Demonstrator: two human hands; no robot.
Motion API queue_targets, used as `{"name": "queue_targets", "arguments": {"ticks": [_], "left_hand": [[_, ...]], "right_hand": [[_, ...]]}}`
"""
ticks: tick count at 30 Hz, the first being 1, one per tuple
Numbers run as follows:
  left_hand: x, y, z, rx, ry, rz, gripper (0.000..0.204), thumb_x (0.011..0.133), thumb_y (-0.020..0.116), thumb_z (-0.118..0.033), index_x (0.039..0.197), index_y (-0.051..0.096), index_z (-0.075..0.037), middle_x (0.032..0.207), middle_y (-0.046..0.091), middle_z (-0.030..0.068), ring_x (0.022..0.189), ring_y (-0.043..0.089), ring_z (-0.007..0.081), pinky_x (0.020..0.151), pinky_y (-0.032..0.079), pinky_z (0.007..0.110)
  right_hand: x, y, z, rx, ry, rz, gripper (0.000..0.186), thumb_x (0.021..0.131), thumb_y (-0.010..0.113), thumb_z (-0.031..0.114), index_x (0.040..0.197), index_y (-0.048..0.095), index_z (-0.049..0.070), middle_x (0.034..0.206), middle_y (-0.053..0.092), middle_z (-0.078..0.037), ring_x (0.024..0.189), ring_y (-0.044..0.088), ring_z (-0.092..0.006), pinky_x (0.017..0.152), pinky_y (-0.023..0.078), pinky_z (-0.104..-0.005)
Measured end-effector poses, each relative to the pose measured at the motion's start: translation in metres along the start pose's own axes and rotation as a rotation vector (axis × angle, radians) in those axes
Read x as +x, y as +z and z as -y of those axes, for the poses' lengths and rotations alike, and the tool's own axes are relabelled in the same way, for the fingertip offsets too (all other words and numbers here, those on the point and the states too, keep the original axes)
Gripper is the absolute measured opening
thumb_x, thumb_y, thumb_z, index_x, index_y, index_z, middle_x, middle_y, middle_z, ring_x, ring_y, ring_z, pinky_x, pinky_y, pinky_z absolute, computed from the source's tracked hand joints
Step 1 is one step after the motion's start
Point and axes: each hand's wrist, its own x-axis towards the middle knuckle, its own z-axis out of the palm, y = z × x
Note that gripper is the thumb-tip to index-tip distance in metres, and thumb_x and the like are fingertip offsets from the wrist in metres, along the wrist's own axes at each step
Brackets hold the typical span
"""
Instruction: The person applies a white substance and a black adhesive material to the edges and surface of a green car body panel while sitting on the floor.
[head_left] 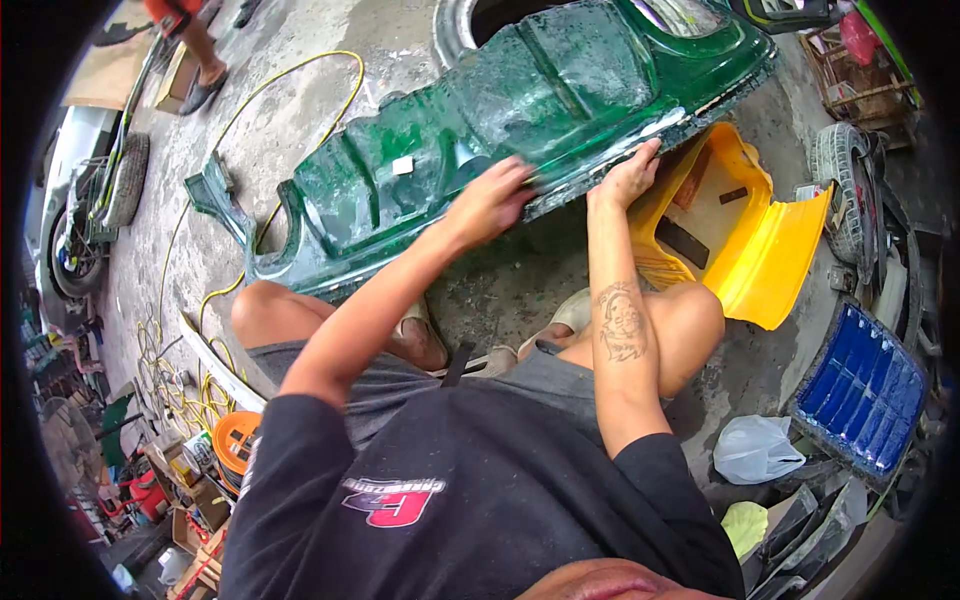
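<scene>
At the left, an orange reel [236,442] lies near the floor tools. From there, the long green panel [375,150] stretches before the person's knees, over the concrete floor [490,285]; its long axis rises from lower left to upper right. It is ribbed and glossy in parts, with dull grey patches and 1 small white square [402,165]. The black shirt [520,480] bears 1 red-and-white printed emblem with lettering. The left hand [490,203] is over the panel, fingers bent and blurred; the right hand [625,180] touches its near edge, beside a yellow plastic part [775,262]. Whether either hand pinches, I cannot tell.

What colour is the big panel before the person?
The panel is green with whitish patches, seen best in the head view.
</scene>
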Motion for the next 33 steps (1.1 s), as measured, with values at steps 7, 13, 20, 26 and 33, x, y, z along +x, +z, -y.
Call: {"name": "queue_targets", "arguments": {"ticks": [7, 13, 20, 26, 33], "left_hand": [[0.076, 0.036, -0.007, 0.0, 0.186, -0.067, 0.019, 0.089, 0.064, -0.006, 0.104, 0.056, 0.001, 0.094, 0.052, 0.0206, 0.089, 0.056, 0.0417, 0.076, 0.048, 0.046], [0.148, 0.065, -0.008, 0.01, 0.124, -0.034, 0.018, 0.088, 0.063, -0.009, 0.101, 0.059, 0.002, 0.099, 0.057, 0.0233, 0.094, 0.056, 0.0433, 0.083, 0.049, 0.047], [0.021, 0.006, 0.003, -0.044, -0.029, 0.05, 0.027, 0.088, 0.067, -0.009, 0.111, 0.059, 0.003, 0.098, 0.055, 0.0219, 0.091, 0.058, 0.0417, 0.08, 0.05, 0.044], [0.194, 0.069, -0.011, 0.052, 0.091, -0.125, 0.016, 0.084, 0.066, -0.009, 0.094, 0.061, 0.003, 0.095, 0.059, 0.0245, 0.092, 0.058, 0.044, 0.081, 0.048, 0.049], [-0.02, -0.011, -0.005, 0.12, -0.007, 0.046, 0.024, 0.087, 0.065, -0.006, 0.109, 0.058, 0.0, 0.097, 0.056, 0.0191, 0.092, 0.059, 0.0397, 0.078, 0.05, 0.045]], "right_hand": [[-0.002, 0.001, -0.008, -0.03, -0.011, 0.034, 0.051, 0.105, 0.046, 0.04, 0.129, 0.053, -0.005, 0.124, 0.061, -0.015, 0.106, 0.061, -0.0225, 0.092, 0.049, -0.0368], [-0.005, 0.005, -0.013, 0.042, -0.005, 0.089, 0.054, 0.105, 0.045, 0.044, 0.13, 0.053, -0.004, 0.126, 0.06, -0.015, 0.109, 0.06, -0.0247, 0.095, 0.048, -0.0369], [-0.004, 0.003, -0.005, 0.058, -0.005, 0.009, 0.058, 0.106, 0.043, 0.042, 0.139, 0.048, -0.004, 0.136, 0.056, -0.015, 0.117, 0.057, -0.024, 0.101, 0.044, -0.035], [-0.022, 0.019, -0.014, 0.05, -0.03, 0.089, 0.049, 0.105, 0.044, 0.04, 0.128, 0.056, -0.001, 0.126, 0.061, -0.013, 0.109, 0.06, -0.0232, 0.096, 0.046, -0.036], [0.009, -0.006, -0.006, 0.027, 0.025, -0.054, 0.049, 0.105, 0.047, 0.04, 0.123, 0.055, -0.005, 0.118, 0.064, -0.013, 0.1, 0.063, -0.0222, 0.088, 0.051, -0.0355]]}}
